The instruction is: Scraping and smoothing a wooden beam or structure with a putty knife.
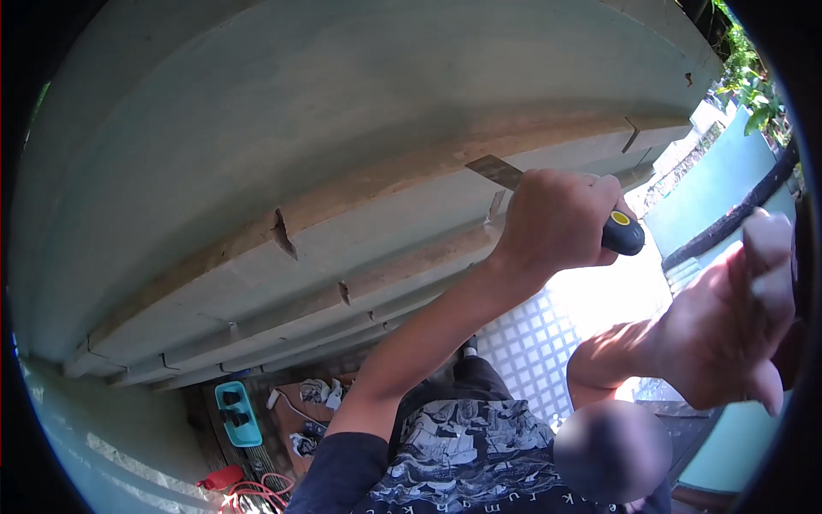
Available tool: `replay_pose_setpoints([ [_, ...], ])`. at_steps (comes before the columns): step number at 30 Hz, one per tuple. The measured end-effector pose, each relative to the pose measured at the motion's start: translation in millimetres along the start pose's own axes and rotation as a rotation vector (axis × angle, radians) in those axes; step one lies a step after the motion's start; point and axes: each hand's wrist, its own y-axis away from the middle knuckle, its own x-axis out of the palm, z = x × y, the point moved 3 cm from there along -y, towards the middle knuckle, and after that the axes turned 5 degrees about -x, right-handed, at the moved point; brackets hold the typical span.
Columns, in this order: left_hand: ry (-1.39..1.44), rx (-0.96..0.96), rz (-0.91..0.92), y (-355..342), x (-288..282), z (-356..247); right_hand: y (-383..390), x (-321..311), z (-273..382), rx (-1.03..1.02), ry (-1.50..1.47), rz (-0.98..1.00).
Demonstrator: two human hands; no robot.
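My left hand (561, 218) is closed round the black handle with a yellow spot (622, 233) of a flat metal scraper (492, 171), whose blade lies at the lower edge of an upper pale, brownish-edged beam (385, 167). A dark, jagged hole (282, 233) shows in that beam to the left of the blade. My right hand (719, 330) is raised at the right, palm partly turned up, its fingers apart and curved, with nothing visible in them.
More notched beams (300, 304) run below the first. Low down are a turquoise tray (250, 427) with dark items, cardboard (291, 411), a red object (223, 478) with pink cord, and a patterned floor (522, 343). A dark branch (719, 231) and pale panel (711, 171) stand right.
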Motion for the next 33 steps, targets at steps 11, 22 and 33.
replay_pose_setpoints([
  [11,-0.141,-0.099,0.085,0.6,-10.2,22.5,-42.9,53.3,6.9,0.002,-0.005,0.722],
  [22,-0.119,-0.055,0.066,1.1,-3.0,24.8,-16.1,48.2,9.9,0.130,0.003,0.183],
  [33,0.055,0.011,0.031,-0.8,-11.6,0.4,-23.5,26.6,3.6,0.077,-0.250,-0.127],
])
